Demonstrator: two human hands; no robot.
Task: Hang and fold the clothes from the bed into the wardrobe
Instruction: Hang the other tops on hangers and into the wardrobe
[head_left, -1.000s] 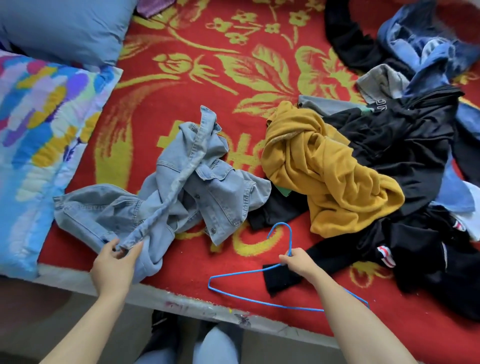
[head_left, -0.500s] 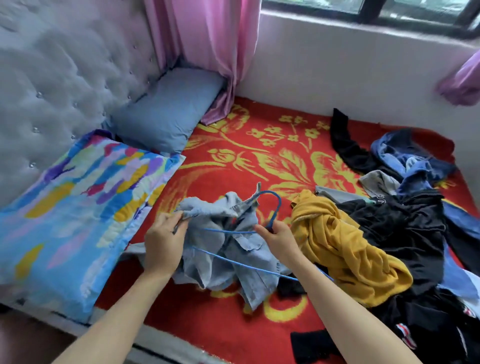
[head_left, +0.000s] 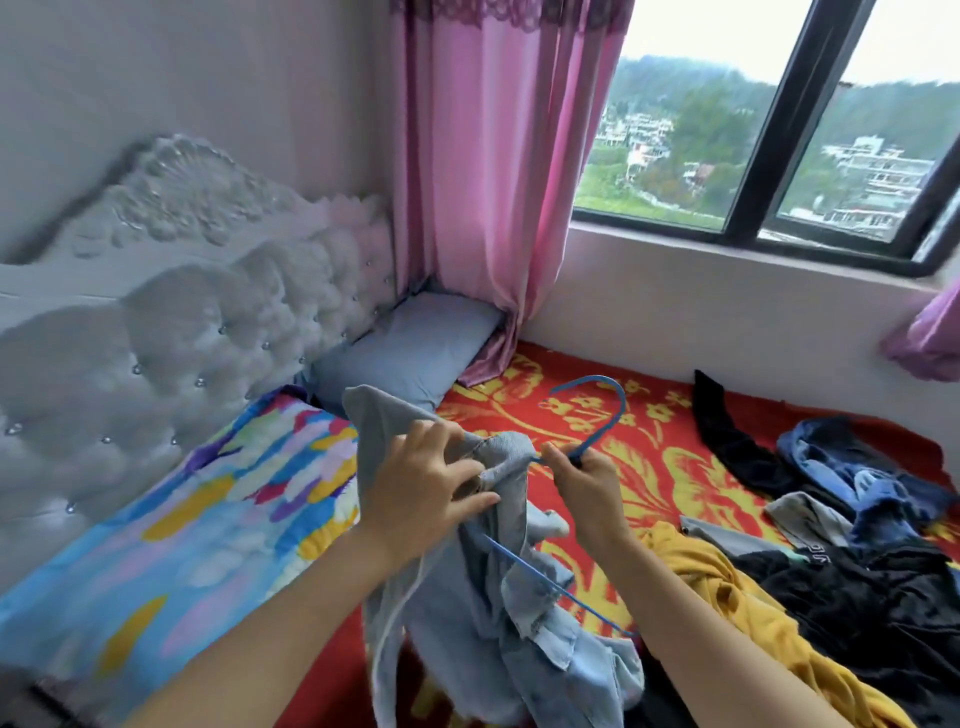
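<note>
Lifted off the red bedspread (head_left: 649, 467) now, the denim jacket (head_left: 483, 587) is hanging between both hands: left hand (head_left: 426, 488) pinching its collar, right hand (head_left: 587, 493) gripping the blue hanger (head_left: 597, 415).

Jacket (head_left: 493, 597): raised off the bed, now hanging from both hands.
Hanger (head_left: 597, 410): lifted; 1 arm now inside the jacket.

One view only: head cam, wide-angle, worn by person standing at bed (head_left: 613, 431) edge, facing fwd and slightly down across it toward headboard (head_left: 171, 332), curtain (head_left: 483, 171) and window (head_left: 779, 130). Close range: forearms enter from bottom edge, hands mid-frame, room corner beyond. No 2nd view, so no shared area.
</note>
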